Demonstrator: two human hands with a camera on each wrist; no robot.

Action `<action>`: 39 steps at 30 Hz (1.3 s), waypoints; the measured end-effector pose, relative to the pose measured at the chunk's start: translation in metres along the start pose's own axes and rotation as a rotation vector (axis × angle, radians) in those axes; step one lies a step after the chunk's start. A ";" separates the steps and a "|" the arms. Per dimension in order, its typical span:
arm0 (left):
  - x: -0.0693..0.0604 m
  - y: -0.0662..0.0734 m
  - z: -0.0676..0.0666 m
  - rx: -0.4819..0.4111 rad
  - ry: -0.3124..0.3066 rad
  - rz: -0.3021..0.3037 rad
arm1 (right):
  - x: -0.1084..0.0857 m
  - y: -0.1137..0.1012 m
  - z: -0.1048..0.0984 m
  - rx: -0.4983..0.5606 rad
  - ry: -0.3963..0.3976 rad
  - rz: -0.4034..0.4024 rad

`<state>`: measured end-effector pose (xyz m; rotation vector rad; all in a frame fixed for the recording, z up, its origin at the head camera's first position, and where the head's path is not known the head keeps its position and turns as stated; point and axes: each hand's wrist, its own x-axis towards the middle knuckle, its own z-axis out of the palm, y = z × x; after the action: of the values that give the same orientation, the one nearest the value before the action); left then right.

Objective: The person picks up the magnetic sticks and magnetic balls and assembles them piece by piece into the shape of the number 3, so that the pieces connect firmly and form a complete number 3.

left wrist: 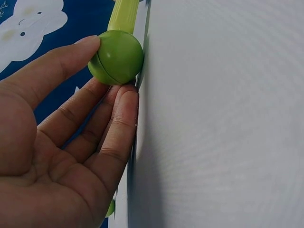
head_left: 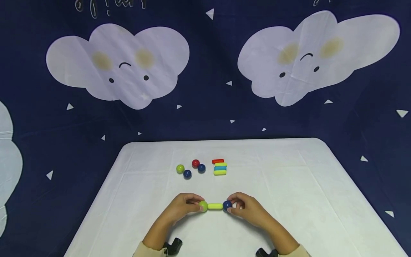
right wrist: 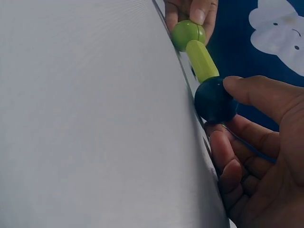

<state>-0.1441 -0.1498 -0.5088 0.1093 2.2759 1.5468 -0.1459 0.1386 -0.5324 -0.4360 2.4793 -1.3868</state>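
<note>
Our left hand (head_left: 183,207) pinches a green ball (head_left: 203,206), right hand (head_left: 252,210) a blue ball (head_left: 227,205); only head view shows bars (head_left: 220,168) toward the tabletop's (head_left: 289,178) far edge

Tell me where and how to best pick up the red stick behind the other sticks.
I'd pinch the red stick by its two short ends, coming from above: it lies flat, and its near long side sits close to a yellow-green stick, while both ends look free.
</note>
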 end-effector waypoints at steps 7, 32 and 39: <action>0.001 0.000 0.000 -0.008 -0.008 0.000 | -0.001 0.004 0.000 0.000 0.012 0.003; 0.002 -0.003 0.001 0.001 -0.003 0.011 | -0.005 0.005 0.001 0.041 0.013 -0.015; 0.002 -0.003 0.001 -0.007 -0.007 0.013 | -0.004 0.004 -0.001 0.072 0.038 -0.027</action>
<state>-0.1457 -0.1498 -0.5123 0.1276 2.2685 1.5582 -0.1429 0.1436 -0.5351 -0.4333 2.4526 -1.5031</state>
